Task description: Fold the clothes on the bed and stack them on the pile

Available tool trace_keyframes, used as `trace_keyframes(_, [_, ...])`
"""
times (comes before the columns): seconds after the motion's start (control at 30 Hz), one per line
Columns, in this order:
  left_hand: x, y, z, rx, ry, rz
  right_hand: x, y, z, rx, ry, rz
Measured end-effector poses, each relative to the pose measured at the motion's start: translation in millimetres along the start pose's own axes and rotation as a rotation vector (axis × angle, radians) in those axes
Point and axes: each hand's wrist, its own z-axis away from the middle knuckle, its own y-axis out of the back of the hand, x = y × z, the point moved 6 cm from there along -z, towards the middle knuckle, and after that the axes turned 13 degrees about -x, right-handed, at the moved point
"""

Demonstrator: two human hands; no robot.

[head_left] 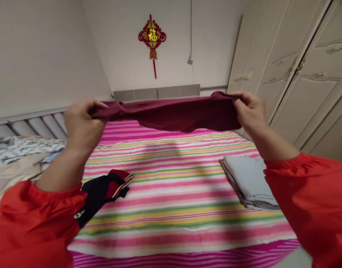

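A maroon cloth garment [176, 111] is stretched sideways in the air above the bed. My left hand [85, 124] is closed on its left end, slightly blurred by motion. At the other end my right hand [249, 109] pinches the cloth near its top right corner. The lower edge of the garment hangs free and uneven between the two hands. Both arms are raised in red sleeves.
A striped sheet [171, 193] covers the bed. Folded grey clothes [247, 178] lie at the right, a dark navy and red garment [104, 188] at the left. More clothes [22, 152] are heaped at far left. White wardrobes [305, 89] stand at right.
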Motion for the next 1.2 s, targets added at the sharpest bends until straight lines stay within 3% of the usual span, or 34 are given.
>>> trace_keyframes(0.07, [0.2, -18.4, 27.4, -0.087, -0.037, -0.016, 22.6, -16.9, 27.8, -0.007, -0.104, -0.076])
trace_keyframes(0.13, [-12.3, -51.6, 68.6, -0.266, -0.02, 0.007, 48.5, -40.4, 69.3, -0.075, -0.21, -0.108])
trace_keyframes(0.33, [-57.8, -158.7, 251.4, -0.864, 0.169, 0.209, 110.7, -107.6, 233.0, -0.444, -0.512, -0.216])
trace_keyframes(0.4, [-59.2, -178.9, 302.9, -1.001, 0.21, 0.275, 119.9, -117.2, 278.0, -0.509, -0.578, -0.21])
trace_keyframes(0.47, [-55.5, -187.0, 333.1, -1.074, 0.238, 0.318, 123.2, -119.7, 308.2, -0.551, -0.622, -0.201])
trace_keyframes(0.53, [-50.9, -184.8, 340.9, -1.074, 0.267, 0.332, 121.2, -115.7, 322.3, -0.57, -0.638, -0.186])
trace_keyframes(0.7, [-43.7, -168.9, 332.7, -1.004, 0.293, 0.352, 97.0, -97.0, 323.9, -0.596, -0.585, -0.11])
trace_keyframes(0.8, [-45.2, -170.7, 360.0, -1.073, 0.324, 0.39, 81.9, -101.5, 343.5, -0.782, -0.611, -0.082])
trace_keyframes(0.9, [-52.9, -179.0, 401.7, -1.23, 0.438, 0.461, 77.4, -112.7, 377.1, -1.03, -0.691, -0.118])
trace_keyframes(0.97, [-61.9, -185.5, 416.8, -1.306, 0.575, 0.553, 82.0, -117.5, 389.0, -1.098, -0.736, -0.18])
trace_keyframes(1.0, [-67.9, -189.3, 415.6, -1.292, 0.643, 0.608, 87.1, -118.5, 387.7, -1.072, -0.747, -0.203])
trace_keyframes(1.03, [-75.5, -193.7, 408.0, -1.23, 0.695, 0.647, 93.8, -119.0, 381.5, -1.006, -0.747, -0.21])
trace_keyframes(1.1, [-94.1, -203.5, 379.1, -0.997, 0.72, 0.643, 109.7, -118.9, 358.9, -0.793, -0.73, -0.155])
trace_keyframes(1.2, [-114.0, -221.3, 336.0, -0.67, 0.637, 0.454, 127.0, -128.5, 323.7, -0.539, -0.688, 0.033])
